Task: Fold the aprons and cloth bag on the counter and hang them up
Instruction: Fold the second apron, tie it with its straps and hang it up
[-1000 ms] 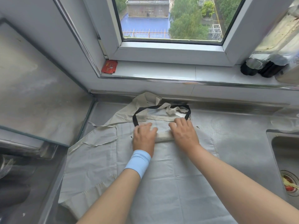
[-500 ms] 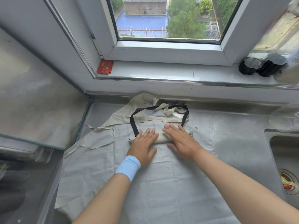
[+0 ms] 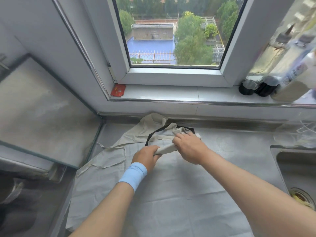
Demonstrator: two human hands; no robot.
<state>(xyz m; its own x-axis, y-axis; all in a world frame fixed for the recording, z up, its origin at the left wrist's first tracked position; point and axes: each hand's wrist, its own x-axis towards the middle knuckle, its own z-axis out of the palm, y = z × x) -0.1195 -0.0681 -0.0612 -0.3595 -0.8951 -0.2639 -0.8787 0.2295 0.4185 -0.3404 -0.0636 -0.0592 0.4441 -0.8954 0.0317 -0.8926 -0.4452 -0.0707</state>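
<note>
Cream woven cloth, wound into a short soft roll, is the item in hand. The rolled cloth (image 3: 165, 149) lies on top of the grey apron (image 3: 171, 194), toward the rear edge of the tabletop (image 3: 239, 142) and nearer its rear left corner than the sink (image 3: 277, 151) at the right edge. Its long axis runs left to right, tilted so that the left end sits closer to the front edge.

Left hand (image 3: 147, 157): fingers curled round the left end of the roll, holding it. Right hand (image 3: 190, 147): fingers (image 3: 183, 137) bent down over the looser, crumpled right end, gripping it; the thumb is hidden. One hand is at each end, so neither is nearer.

A black strap (image 3: 149, 139) loops out behind the roll. Whether it belongs to the roll or to an apron cannot be told. A beige apron (image 3: 148, 124) lies bunched against the rear edge, partly under the grey one. The grey apron is thin, creased in squares, and spread flat toward the front edge.

Assessment: the roll is probably the cloth bag, folded and about to be lifted. The lift turns on the loose right end, which could unwind unless the right hand gathers it. Neither apron is folded yet, and nothing is hung.
</note>
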